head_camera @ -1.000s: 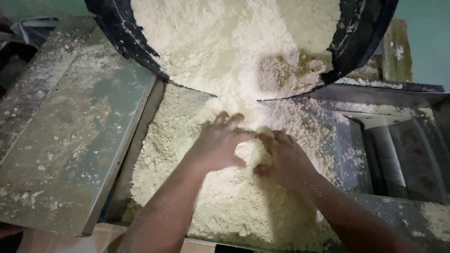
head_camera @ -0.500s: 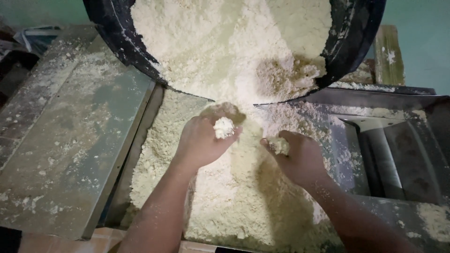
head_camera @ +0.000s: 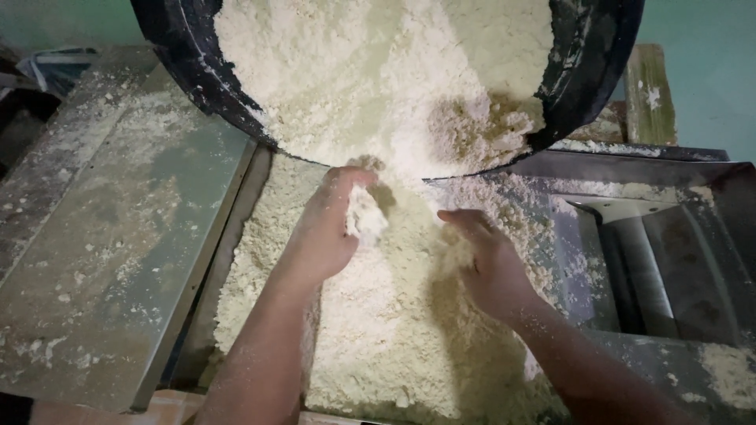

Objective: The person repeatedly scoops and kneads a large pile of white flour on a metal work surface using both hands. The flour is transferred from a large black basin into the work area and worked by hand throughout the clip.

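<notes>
Two bare hands work in a heap of pale, crumbly flour mixture (head_camera: 378,346) spilling from a tilted black tub (head_camera: 587,71) into a metal trough (head_camera: 630,177).

The left hand (head_camera: 327,232) curls its fingers around a clump of the mixture, just below the tub's rim. The right hand (head_camera: 488,264) rests on the heap with fingers loosely bent; whether it grips anything cannot be told. Beyond the right fingertips lie metal rollers (head_camera: 654,275); left of the left hand is a dusty metal lid (head_camera: 102,260).
</notes>
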